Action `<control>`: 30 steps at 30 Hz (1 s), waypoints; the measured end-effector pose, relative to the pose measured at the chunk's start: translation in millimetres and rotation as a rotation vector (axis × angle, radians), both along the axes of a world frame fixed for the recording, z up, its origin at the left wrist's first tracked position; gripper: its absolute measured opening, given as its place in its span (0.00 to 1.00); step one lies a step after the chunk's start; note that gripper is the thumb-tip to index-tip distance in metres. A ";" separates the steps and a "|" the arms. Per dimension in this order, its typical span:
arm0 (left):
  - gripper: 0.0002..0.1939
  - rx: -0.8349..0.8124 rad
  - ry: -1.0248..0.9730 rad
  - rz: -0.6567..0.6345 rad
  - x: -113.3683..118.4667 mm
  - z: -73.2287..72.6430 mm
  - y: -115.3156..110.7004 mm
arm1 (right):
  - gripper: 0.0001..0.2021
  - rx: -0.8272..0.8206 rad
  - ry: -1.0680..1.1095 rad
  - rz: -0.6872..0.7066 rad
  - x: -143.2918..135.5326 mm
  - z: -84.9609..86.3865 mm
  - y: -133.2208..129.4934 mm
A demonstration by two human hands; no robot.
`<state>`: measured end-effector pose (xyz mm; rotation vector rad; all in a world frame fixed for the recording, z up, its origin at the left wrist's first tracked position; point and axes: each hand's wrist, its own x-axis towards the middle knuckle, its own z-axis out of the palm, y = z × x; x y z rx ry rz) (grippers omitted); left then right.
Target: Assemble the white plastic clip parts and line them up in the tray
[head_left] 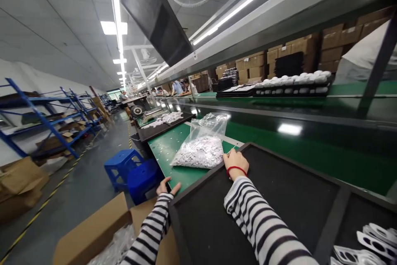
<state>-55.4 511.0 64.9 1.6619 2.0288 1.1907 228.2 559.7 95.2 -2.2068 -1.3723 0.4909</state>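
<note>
My right hand (236,162), with a red string round the wrist, is closed over the far rim of a black tray (266,186). Its fingertips come close to a clear plastic bag (200,149) full of small white pieces, which lies on the green bench top (164,145). At the tray's left corner, by the bench edge, my left hand (167,187) has thumb and finger spread and holds nothing that I can see. White parts with dark round holes (369,244) lie in the tray's right-hand section.
An open cardboard box (96,227) with clear plastic inside stands below left, near blue stools (124,163). Beyond the bag, a dark tray (161,126) carries white pieces. Stacked black trays with white rounded items (293,83) sit across the line, under a metal shelf (263,21).
</note>
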 end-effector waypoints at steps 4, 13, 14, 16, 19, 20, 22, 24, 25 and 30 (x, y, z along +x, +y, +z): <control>0.25 0.107 0.118 -0.041 -9.2 22.5 41.0 | 0.16 -0.030 -0.036 -0.057 17.7 2.9 19.8; 0.33 0.033 0.343 -0.344 53.9 14.9 123.9 | 0.17 -0.088 0.003 0.078 62.0 71.4 12.1; 0.31 0.032 0.343 -0.350 52.8 16.0 129.0 | 0.18 -0.089 -0.001 0.119 69.4 85.0 -1.0; 0.29 0.030 0.331 -0.348 47.1 20.2 143.6 | 0.21 -0.080 -0.025 0.194 86.5 111.7 -40.9; 0.27 0.038 0.305 -0.334 38.3 27.7 169.9 | 0.27 -0.084 -0.060 0.274 112.4 132.0 -143.6; 0.27 0.045 0.292 -0.320 36.2 30.0 177.3 | 0.27 -0.103 -0.066 0.305 119.9 127.4 -188.4; 0.27 0.066 0.260 -0.282 33.2 34.3 187.5 | 0.30 -0.154 -0.135 0.306 131.5 96.8 -284.3; 0.27 0.110 0.227 -0.240 31.1 37.5 191.1 | 0.33 -0.139 -0.293 0.187 136.2 45.0 -373.5; 0.27 0.142 0.212 -0.220 30.1 38.5 190.2 | 0.35 -0.069 -0.389 0.106 134.9 17.1 -410.3; 0.33 0.295 0.225 -0.332 27.8 34.0 149.8 | 0.36 0.091 -0.462 -0.319 94.8 -60.8 -485.9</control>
